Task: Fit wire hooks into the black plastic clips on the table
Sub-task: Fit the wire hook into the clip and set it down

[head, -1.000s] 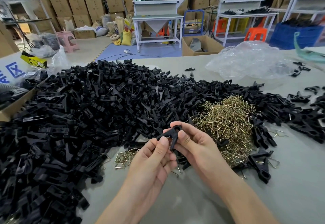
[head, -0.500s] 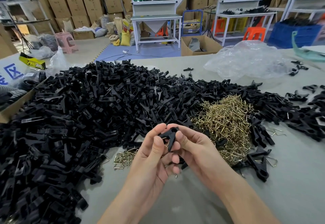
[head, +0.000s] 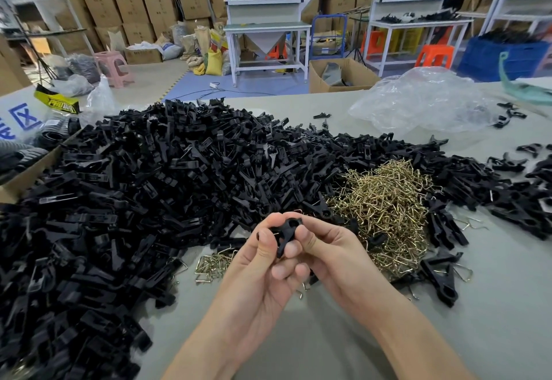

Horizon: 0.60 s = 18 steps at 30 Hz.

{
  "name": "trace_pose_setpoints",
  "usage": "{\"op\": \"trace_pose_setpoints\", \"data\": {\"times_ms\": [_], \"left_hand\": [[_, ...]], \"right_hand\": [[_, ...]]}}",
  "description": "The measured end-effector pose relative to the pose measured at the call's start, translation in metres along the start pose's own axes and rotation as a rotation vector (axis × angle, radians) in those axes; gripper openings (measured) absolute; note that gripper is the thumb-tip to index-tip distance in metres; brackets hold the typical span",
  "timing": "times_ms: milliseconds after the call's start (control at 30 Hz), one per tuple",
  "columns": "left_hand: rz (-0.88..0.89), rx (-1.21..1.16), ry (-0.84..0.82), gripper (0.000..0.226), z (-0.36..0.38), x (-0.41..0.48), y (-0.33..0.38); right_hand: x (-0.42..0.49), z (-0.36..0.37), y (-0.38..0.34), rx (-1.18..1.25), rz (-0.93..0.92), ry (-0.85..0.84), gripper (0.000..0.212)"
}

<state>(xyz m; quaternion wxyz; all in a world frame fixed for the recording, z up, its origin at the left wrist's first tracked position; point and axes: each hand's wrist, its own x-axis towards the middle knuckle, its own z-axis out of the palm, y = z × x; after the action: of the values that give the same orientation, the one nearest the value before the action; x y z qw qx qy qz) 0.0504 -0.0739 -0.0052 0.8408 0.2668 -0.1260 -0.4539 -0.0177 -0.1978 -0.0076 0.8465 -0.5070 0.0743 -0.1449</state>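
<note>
**Head view.** Both hands work at frame centre, above the surface.

- The left hand pinches one black clip between thumb and forefinger.
- The right hand pinches the same clip from its 3 o'clock side, fingers curled.
- A thin pale line at the clip's 9 o'clock edge is probably the wire hook. Whether it is seated cannot be told.

**Likely faults**
- Uneven thumb pressure may spring the wire out sideways, and it would fall to the surface.
- A skewed entry may leave one leg of the wire outside its hole.
- A wire end may prick a fingertip.
- A dropped clip would be lost in the heap of clips at 9 to 12 o'clock.
- The heap of hooks at 2 o'clock is tangled. One pull may drag out several.
</note>
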Motion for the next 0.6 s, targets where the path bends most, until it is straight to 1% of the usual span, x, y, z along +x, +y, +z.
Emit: {"op": "trace_pose_setpoints", "data": {"times_ms": [167,267,333,400,433,467,533,600], "left_hand": [[0.015,0.025,0.007,0.024,-0.0004,-0.0011,0.0014],[0.024,0.041,0.005,0.021,0.0002,-0.0017,0.0021],[0.031,0.042,-0.021,0.029,0.0005,-0.0017,0.0027],[0.037,0.046,-0.026,0.041,-0.0003,-0.0015,0.0031],[0.039,0.054,-0.023,0.042,-0.0004,-0.0017,0.0033],[0.040,0.064,-0.023,0.039,-0.0004,-0.0018,0.0037],[0.037,0.089,-0.019,0.025,0.0008,-0.0026,0.0041],[0.032,0.117,0.008,0.020,0.0019,-0.0028,0.0031]], "right_hand": [[0.0001,-0.0011,0.0033,-0.039,-0.030,-0.004,0.031],[0.0003,-0.0009,0.0033,-0.047,-0.040,-0.001,0.033],[0.0005,-0.0009,0.0029,-0.052,-0.048,-0.004,0.036],[0.0008,-0.0012,0.0033,-0.060,-0.054,-0.003,0.035],[0.0007,-0.0017,0.0039,-0.064,-0.058,-0.002,0.033],[0.0009,-0.0020,0.0044,-0.067,-0.061,0.001,0.033],[0.0008,-0.0023,0.0048,-0.073,-0.064,0.002,0.033],[0.0006,-0.0038,0.0052,-0.078,-0.070,-0.009,0.034]]}}
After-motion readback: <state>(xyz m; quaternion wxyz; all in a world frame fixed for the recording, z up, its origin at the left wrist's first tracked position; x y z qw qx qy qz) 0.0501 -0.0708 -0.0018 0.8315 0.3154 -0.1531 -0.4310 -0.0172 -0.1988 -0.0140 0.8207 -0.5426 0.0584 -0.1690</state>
